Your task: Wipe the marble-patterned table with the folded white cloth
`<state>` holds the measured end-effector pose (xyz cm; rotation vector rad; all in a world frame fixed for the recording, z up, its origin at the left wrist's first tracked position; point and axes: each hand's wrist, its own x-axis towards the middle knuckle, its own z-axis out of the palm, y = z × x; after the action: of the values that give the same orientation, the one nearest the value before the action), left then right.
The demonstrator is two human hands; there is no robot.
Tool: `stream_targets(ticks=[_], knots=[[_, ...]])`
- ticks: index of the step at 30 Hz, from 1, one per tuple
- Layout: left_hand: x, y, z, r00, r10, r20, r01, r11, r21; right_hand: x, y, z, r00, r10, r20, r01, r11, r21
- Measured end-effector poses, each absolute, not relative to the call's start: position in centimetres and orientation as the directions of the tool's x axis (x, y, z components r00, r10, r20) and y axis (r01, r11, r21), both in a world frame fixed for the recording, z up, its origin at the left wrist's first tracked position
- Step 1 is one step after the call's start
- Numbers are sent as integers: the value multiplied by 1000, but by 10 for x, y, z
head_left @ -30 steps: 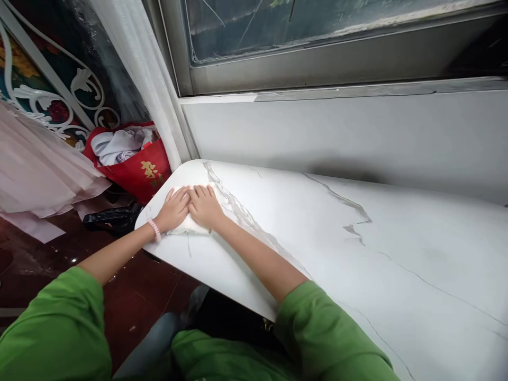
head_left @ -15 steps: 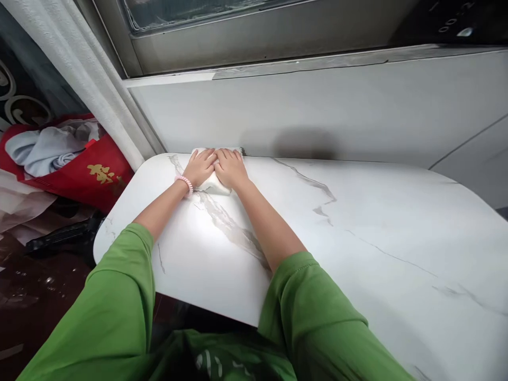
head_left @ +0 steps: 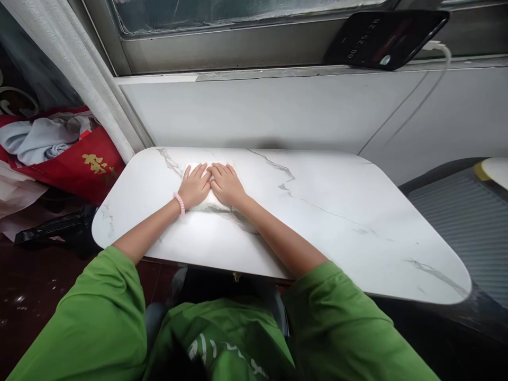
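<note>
A white cloth (head_left: 211,203) lies on the white marble-patterned table (head_left: 337,227), mostly covered by my two hands. My left hand (head_left: 194,186) presses down flat on its left part, fingers spread; a pink beaded band circles that wrist. Beside it, my right hand (head_left: 227,184) rests flat on the cloth too, fingers stretched forward. The two hands touch or nearly touch at the index fingers. Only the near edge of the cloth and a little between the hands show clearly.
A phone (head_left: 391,39) with a white cable leans on the window ledge at the back right. At the left stands a red bag (head_left: 79,169) of clothes beside a pale curtain (head_left: 75,69). A grey ribbed surface (head_left: 464,211) lies beyond the table's right end.
Both hands and the cloth have come back from the table's far edge toward me. The view has shifted, so the phone and the table's right end now show.
</note>
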<state>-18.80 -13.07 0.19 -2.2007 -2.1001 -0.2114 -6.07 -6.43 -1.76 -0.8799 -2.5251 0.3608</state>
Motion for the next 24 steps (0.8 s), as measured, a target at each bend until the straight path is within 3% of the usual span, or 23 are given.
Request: stream_targets(ticks=[5,12,24], knots=[[-147,-195,1,55,978,203,998,-61,22,-15,-119,-15,-762,556,334,464,827,-317],[-95,-246,-2,152,961,232,985,-165,40,45,-175,-15,-763,559,326,490,828,-274],[-81,-187,-1,245,955,168,964,-258,58,64,-127,-17,-699,632,335,534,773,-343]])
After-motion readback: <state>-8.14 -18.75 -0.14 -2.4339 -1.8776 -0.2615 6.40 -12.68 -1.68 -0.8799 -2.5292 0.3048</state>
